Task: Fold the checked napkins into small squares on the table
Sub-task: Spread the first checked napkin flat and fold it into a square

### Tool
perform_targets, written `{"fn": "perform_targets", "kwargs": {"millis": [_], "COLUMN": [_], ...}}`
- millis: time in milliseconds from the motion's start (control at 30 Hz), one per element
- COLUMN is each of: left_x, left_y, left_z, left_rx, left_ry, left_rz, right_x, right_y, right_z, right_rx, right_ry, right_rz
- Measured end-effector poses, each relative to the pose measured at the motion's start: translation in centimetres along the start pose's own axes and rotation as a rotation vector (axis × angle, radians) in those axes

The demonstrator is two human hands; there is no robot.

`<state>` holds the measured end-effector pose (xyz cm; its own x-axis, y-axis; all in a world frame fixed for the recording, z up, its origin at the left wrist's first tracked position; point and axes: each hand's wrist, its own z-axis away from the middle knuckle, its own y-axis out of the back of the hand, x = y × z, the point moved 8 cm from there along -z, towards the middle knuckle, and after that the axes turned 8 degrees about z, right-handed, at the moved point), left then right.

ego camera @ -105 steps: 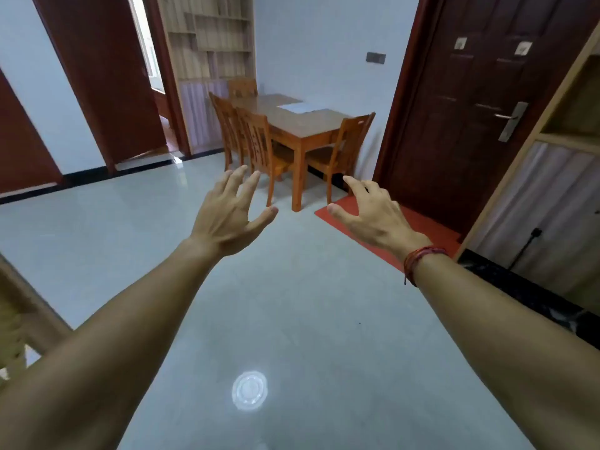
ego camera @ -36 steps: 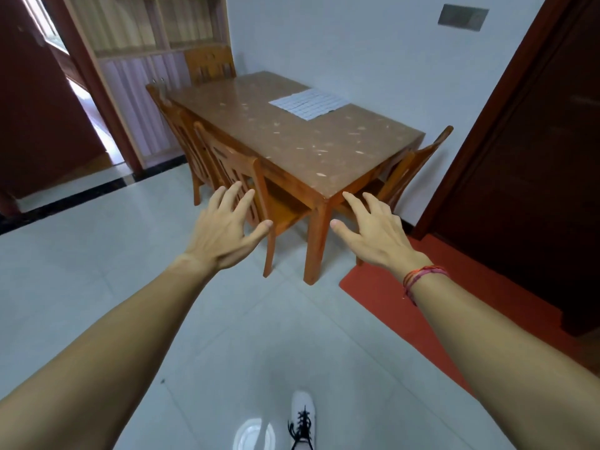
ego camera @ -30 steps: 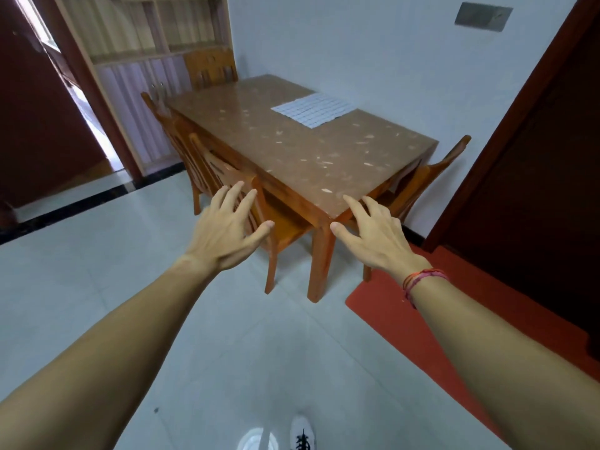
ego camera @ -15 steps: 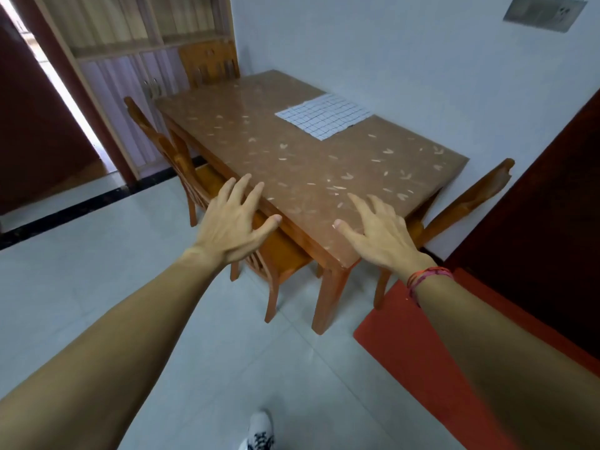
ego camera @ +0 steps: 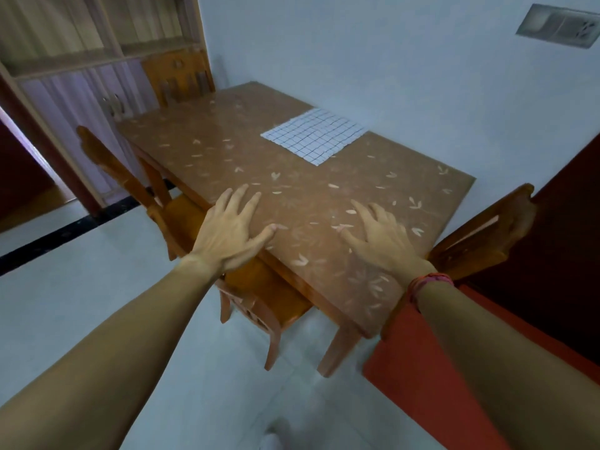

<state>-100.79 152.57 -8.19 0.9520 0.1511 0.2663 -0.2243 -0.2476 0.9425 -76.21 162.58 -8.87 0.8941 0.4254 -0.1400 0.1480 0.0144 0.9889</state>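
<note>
Underfoot, a pale glossy floor (ego camera: 81,303) fills the lower left of the head view, and a light wall (ego camera: 389,60) rises behind. Against that wall stands a long wooden table (ego camera: 292,196), its brown top scattered with a pale leaf pattern. A tall shelf unit (ego camera: 81,76) with cupboard doors stands beyond its far end, and a dark door (ego camera: 568,222) closes off the right. A red mat (ego camera: 422,384) lies on the floor by the table's near right corner. Wooden chairs are drawn up to the table: a near chair (ego camera: 259,303) tucked under the left long side, a second chair (ego camera: 110,164) farther along that side, a far chair (ego camera: 178,73) at the far end, and a right chair (ego camera: 480,235) at the near end. The checked napkin (ego camera: 313,134), white with a dark grid, lies flat and spread out on the far half of the tabletop, close to the wall-side edge and well apart from both hands. Both bare forearms reach forward, palms down. The left hand (ego camera: 230,235) is over the table's left edge and the right hand (ego camera: 383,238) over the near part of the top; each has its fingers straight and fanned apart and holds nothing. Whether either palm touches the wood cannot be told. A red cord bracelet (ego camera: 428,282) circles the right wrist. A grey socket plate (ego camera: 558,26) sits high on the wall.
</note>
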Motion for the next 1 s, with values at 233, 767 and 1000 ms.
{"fn": "perform_targets", "kwargs": {"millis": [233,767,1000], "left_x": [-1.9,-4.0,-5.4], "left_y": [-2.3,-8.2,-9.1], "left_z": [-7.4,-23.2,-27.2], "left_rx": [-0.064,-0.127,-0.124], "left_ry": [-0.044,-0.011,0.008], "left_rz": [0.027,0.051,0.088], "right_x": [0.5,3.8,3.7], "right_y": [-1.0,-5.8,-7.6], "right_z": [-6.7,-24.7,-29.4], "right_rx": [0.020,-0.071,-0.111], "right_ry": [-0.051,-0.007,0.011], "right_rz": [-0.060,-0.150,-0.165]}}
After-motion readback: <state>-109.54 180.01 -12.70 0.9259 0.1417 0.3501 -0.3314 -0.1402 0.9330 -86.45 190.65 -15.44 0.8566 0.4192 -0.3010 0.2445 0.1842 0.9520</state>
